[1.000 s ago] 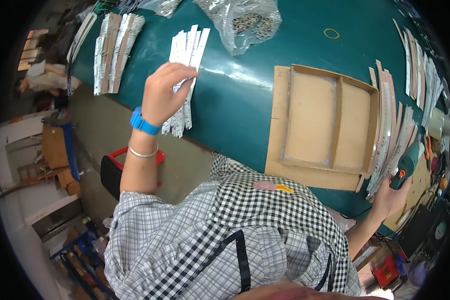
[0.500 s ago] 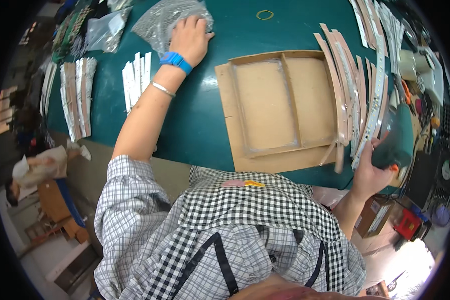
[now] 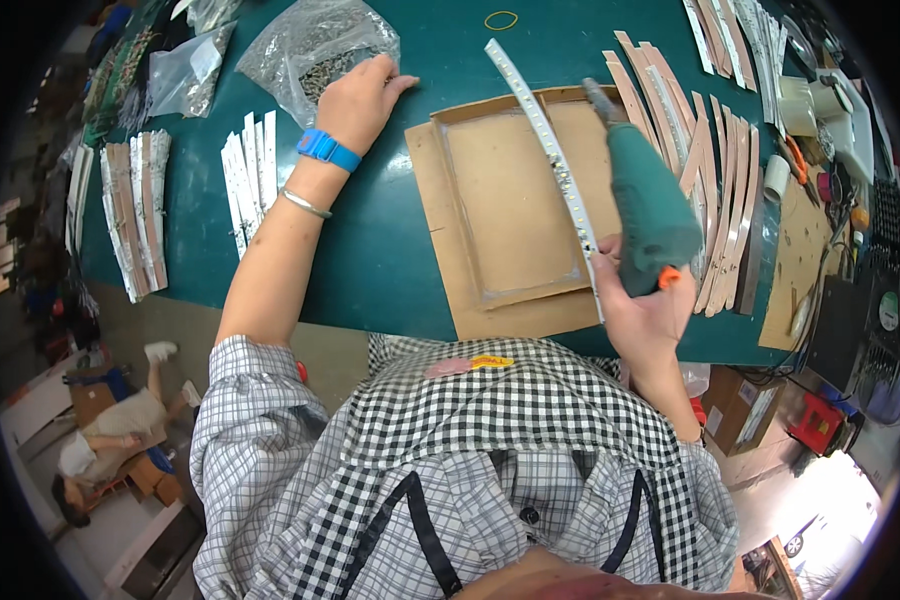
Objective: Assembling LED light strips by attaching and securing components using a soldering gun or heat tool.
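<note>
Gripping a slim LED strip point(image 3: 553, 150) and a green power driver point(image 3: 652, 190) together, a worker's R hand point(image 3: 652, 308) sits at the near R corner of a cardboard tray point(image 3: 430, 190), fingers closed round both. Strip slants across the tray, near end by the thumb, far end past the far rim; can't tell if it touches the cardboard. L hand point(image 3: 357, 110) is at a clear plastic bag point(image 3: 278, 58) of small metal parts point(image 3: 320, 80), fingers bunched, thumb out; tips partly hidden, so can't tell whether anything's pinched btwn them. Strip bundles lie nearby: one point(image 3: 248, 178) L of the tray, more point(image 3: 718, 200) to its R.

Done well, the pickup prob. means taking just a few pcs. at a time, w/ the bag kept from tipping. Strip looks bendy, so a light hold & support under the far end should limit bowing. Driver's nose point(image 3: 596, 98) points away from the body; best kept off the LEDs, w/ no squeeze near the orange switch point(image 3: 668, 277) until needed.
</note>
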